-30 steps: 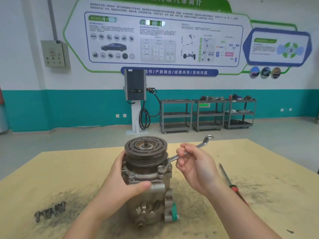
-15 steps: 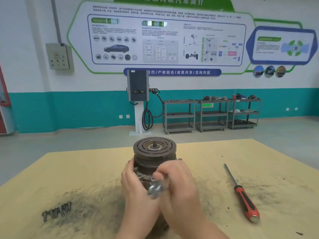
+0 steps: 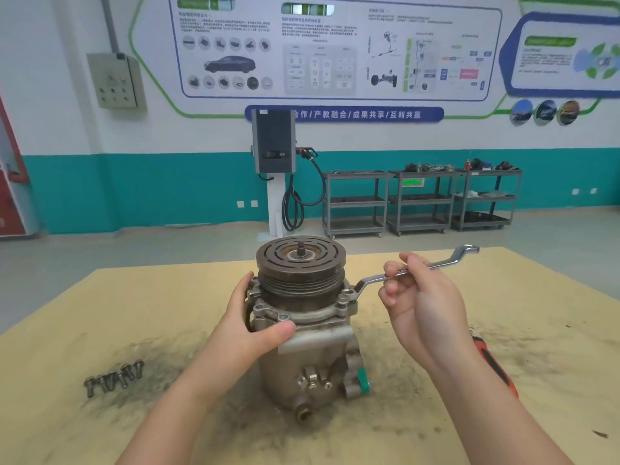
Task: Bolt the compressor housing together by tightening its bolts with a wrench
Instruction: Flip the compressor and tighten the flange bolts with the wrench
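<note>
The grey metal compressor (image 3: 312,360) stands upright on the yellow table (image 3: 134,313), its dark grooved pulley on top. My left hand (image 3: 255,327) grips the housing's left side, thumb across the front just below the flange. A silver ring wrench (image 3: 412,268) sits with its near ring on a bolt at the flange's right side (image 3: 349,293), and its handle points up and to the right. My right hand (image 3: 422,297) pinches the wrench handle near its middle.
Several loose bolts (image 3: 114,379) lie in dark grime at the table's left. A red-handled screwdriver (image 3: 496,367) lies at the right, partly behind my right forearm. Beyond the table stand a charging post (image 3: 275,169) and grey shelf carts (image 3: 419,199).
Half a second ago my right hand and the wrench were swung in front of the compressor. Now the wrench handle is back out to the right, as it was a second ago.
</note>
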A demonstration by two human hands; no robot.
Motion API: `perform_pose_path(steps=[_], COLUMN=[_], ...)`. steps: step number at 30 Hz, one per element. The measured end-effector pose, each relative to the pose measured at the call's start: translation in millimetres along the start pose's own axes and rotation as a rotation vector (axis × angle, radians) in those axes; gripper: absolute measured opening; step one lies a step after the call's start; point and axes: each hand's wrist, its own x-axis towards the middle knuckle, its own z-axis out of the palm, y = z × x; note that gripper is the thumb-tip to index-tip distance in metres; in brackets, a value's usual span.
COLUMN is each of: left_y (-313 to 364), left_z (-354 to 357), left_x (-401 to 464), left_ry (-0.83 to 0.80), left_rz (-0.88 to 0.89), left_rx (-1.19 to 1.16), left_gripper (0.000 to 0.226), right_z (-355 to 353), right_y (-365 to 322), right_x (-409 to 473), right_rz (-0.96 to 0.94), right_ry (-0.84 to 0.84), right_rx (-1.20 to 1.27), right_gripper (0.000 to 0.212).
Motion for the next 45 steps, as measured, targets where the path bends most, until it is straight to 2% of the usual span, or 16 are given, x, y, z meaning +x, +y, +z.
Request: perform_pose_path(steps=[4,6,10,12,14,16,17,20,23,25,26,29,32,34,41,45], left_y=[-5,-5,-7,-5,-5,-6,-6,-5,-7,-6,-6,-6,-5,-6,-5,-3], left_z=[1,4,9,10,9,10,11,12,13,13,14,15,15,15,17,15], left_x=[3,1,0,0,1,1,1,0,-1,-3,-4,-4,-3,-3,-4,-5], left_ry=[0.031,0.049,0.095,0.104,0.108,0.116,0.118,0.128,0.112,0.114,0.119,0.121,0.121,0.12,0.125,0.143], left_rz=[0.013,0.017,0.051,0.07,0.073,0.077,0.082,0.098,0.109,0.097,0.088,0.073,0.076,0.085,0.077,0.088], left_rx=[-0.045,-0.058,-0.06,-0.042,-0.037,-0.049,-0.056,-0.066,-0.072,-0.067,-0.066,-0.072,-0.081,-0.087,-0.078,-0.06], left_gripper=[0.096,0.09,0.113,0.118,0.116,0.106,0.101,0.102,0.112,0.117,0.118,0.12,0.119,0.119,0.118,0.101], right_z=[2,4,7,7,6,6,6,4,2,4,6,10,6,5,3,3], right_y=[-3,-2,-6,-5,6,24,33,53,52,41,33,11,4,2,-1,11], right_x=[-4,-6,-3,-3,-12,-28,-36,-50,-49,-47,-46,-37,-23,-18,-11,-19], right_rz=[-0.032,0.003,0.04,-0.016,-0.198,-0.516,-0.695,-1.115,-1.305,-1.24,-1.131,-0.593,-0.162,-0.087,-0.043,-0.073], right_ry=[-0.021,-0.048,-0.099,-0.111,-0.071,-0.039,-0.08,-0.379,-0.513,-0.494,-0.417,-0.117,-0.059,-0.067,-0.162,-0.074], right_rx=[0.079,0.035,-0.073,-0.099,-0.139,-0.207,-0.269,-0.585,-0.854,-0.753,-0.638,-0.266,-0.02,0.038,0.068,0.124], right_gripper=[0.017,0.017,0.02,0.021,0.021,0.02,0.02,0.023,0.018,0.019,0.022,0.029,0.033,0.033,0.036,0.037])
